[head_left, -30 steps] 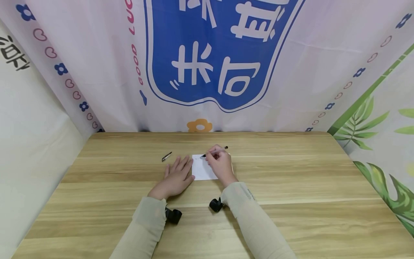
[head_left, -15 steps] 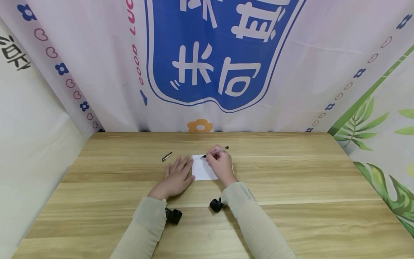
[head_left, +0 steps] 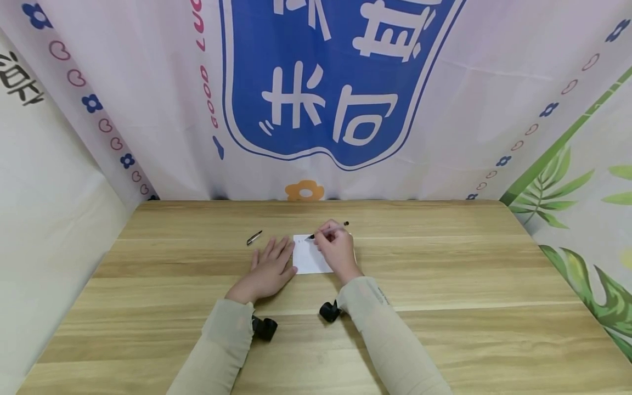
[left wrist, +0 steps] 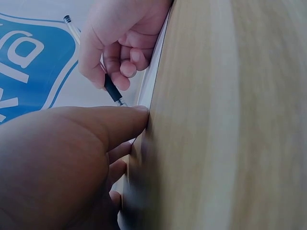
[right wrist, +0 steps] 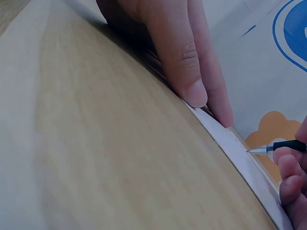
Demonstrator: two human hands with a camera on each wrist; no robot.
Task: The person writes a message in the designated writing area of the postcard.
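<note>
Nothing visibly moved | right grip [head_left: 339, 250] pinches pen [left wrist: 113, 89] | left grip [head_left: 268, 272] straight-fingered, touching paper [head_left: 310, 260]

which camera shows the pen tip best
The right wrist view: the metal pen tip appears large there, with nothing covering it. In the left wrist view, its very end seems hidden behind the left hand. The head view shows it only as a tiny sliver over the paper.

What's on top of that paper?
Small marks show near the top of the paper. The left hand touches its left edge; the right hand, holding a pen, covers much of its right side, hiding any marks there.
</note>
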